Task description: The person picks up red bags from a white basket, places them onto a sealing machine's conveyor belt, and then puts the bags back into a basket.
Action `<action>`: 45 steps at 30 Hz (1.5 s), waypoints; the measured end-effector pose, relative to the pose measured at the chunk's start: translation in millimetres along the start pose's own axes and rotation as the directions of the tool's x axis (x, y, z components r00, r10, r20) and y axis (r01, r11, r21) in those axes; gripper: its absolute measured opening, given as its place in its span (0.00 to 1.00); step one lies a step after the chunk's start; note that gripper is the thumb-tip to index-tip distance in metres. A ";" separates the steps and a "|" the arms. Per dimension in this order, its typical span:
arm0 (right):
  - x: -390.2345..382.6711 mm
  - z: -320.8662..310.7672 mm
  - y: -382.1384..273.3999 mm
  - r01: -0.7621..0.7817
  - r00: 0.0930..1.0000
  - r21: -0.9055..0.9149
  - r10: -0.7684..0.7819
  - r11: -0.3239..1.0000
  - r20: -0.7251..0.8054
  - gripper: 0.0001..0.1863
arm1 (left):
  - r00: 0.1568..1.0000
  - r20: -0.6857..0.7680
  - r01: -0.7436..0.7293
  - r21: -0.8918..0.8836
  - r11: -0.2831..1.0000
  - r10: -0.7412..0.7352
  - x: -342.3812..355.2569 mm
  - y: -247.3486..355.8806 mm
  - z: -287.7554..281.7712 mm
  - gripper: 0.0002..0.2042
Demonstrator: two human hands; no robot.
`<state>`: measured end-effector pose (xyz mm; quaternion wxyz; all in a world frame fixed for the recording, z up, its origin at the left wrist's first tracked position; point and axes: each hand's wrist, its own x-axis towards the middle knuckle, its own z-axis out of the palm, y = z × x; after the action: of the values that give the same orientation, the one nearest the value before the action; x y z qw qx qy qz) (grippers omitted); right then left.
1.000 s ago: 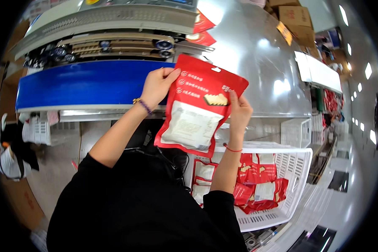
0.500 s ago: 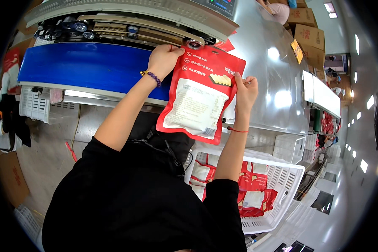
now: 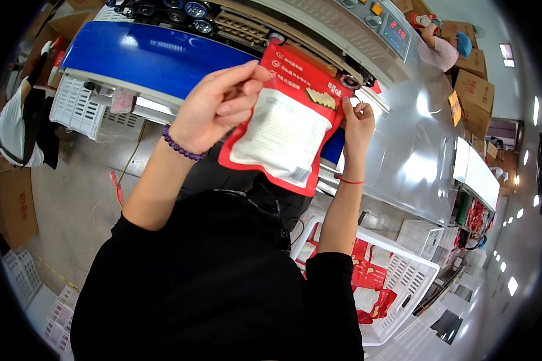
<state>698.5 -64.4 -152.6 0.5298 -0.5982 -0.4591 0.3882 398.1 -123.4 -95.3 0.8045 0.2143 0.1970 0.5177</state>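
Head view: prob. feeding red bag (image 3: 286,129) to machine (image 3: 325,27) w/ R hand (image 3: 358,123) clamped on it, L hand (image 3: 217,108) apart; needs level edge.

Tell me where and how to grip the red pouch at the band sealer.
Probably best to pinch the flat side margins of the red pouch, left hand coming from the left, right hand from the right. Those margins look thin; the middle bulges under the white panel. I'd avoid the top edge: it lies at the band sealer.
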 end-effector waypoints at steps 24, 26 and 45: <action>-492.8 -351.5 243.8 -0.608 -0.111 0.068 0.000 0.791 -0.994 0.20 | 0.945 0.147 0.058 0.803 0.593 -0.292 38.2 -141.2 54.2 0.32; -481.0 -346.4 244.7 -0.563 0.090 0.023 0.089 0.826 -0.992 0.21 | 0.956 0.084 0.093 0.822 0.562 -0.280 39.8 -141.8 47.3 0.29; -343.1 -204.3 42.0 -0.401 0.778 -0.818 -0.318 0.412 -0.542 0.11 | 0.672 0.689 -0.724 0.689 -0.045 -0.273 38.0 -148.0 38.4 0.32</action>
<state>803.6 -451.5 -173.7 0.2270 -0.8899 -0.3727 -0.1330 544.3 -149.0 -148.2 0.2981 0.9103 0.1491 0.2456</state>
